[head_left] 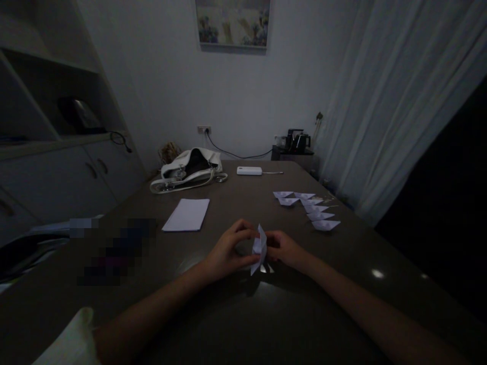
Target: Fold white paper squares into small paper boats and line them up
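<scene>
Between my hands, just above the near middle of the table, is a white folded paper boat (261,249), tipped up with its points toward top and bottom. My left hand (233,249) grips it from the left, thumb low and fingers high. From the right, my right hand (283,249) holds its other side, fingers curled and partly hidden behind the paper. Several finished paper boats (323,224) stand in a slanting group beyond my right hand. A stack of white paper sheets (186,215) lies flat beyond my left hand.
A white handbag (190,170) lies open at the table's far left. Near the far edge sits a white power bank (249,171) with a short cable. A black kettle (300,143) stands on a stand behind the table. A blurred patch (122,251) covers something on the left.
</scene>
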`<state>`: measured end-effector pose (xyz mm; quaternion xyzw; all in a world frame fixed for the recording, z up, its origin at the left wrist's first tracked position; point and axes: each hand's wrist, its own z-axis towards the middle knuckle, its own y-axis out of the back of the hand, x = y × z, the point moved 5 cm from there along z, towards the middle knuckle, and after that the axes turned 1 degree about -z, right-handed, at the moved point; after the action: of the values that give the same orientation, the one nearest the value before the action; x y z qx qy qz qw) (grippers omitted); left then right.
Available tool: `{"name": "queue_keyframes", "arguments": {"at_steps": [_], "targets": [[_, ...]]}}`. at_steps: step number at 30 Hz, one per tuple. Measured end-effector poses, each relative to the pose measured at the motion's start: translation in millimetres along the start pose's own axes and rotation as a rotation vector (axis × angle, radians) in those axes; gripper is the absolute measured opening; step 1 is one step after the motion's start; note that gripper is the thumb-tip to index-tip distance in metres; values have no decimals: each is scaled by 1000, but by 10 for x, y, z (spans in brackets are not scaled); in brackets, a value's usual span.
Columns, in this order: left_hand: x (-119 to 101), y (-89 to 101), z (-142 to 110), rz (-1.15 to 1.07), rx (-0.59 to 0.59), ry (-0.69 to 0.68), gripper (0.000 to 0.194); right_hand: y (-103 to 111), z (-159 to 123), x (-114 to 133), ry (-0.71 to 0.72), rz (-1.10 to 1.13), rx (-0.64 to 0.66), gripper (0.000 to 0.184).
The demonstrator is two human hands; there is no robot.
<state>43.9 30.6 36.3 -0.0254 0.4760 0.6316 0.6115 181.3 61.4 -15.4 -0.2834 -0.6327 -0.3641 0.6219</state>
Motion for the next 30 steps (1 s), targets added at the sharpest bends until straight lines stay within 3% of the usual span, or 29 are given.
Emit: {"name": "queue_keyframes", "arguments": {"at_steps": [8, 15, 21, 30], "targets": [[12, 16, 12, 45, 18, 71, 32, -13, 1, 31, 15, 89, -7, 34], [-2, 23, 17, 53, 38, 49, 30, -1, -6, 8, 7, 77, 7, 35], [-19, 57, 24, 202, 67, 13, 31, 9, -4, -20, -3, 30, 18, 31], [-27, 2, -9, 316, 50, -37, 10, -51, -31, 14, -11, 30, 37, 22]]}}
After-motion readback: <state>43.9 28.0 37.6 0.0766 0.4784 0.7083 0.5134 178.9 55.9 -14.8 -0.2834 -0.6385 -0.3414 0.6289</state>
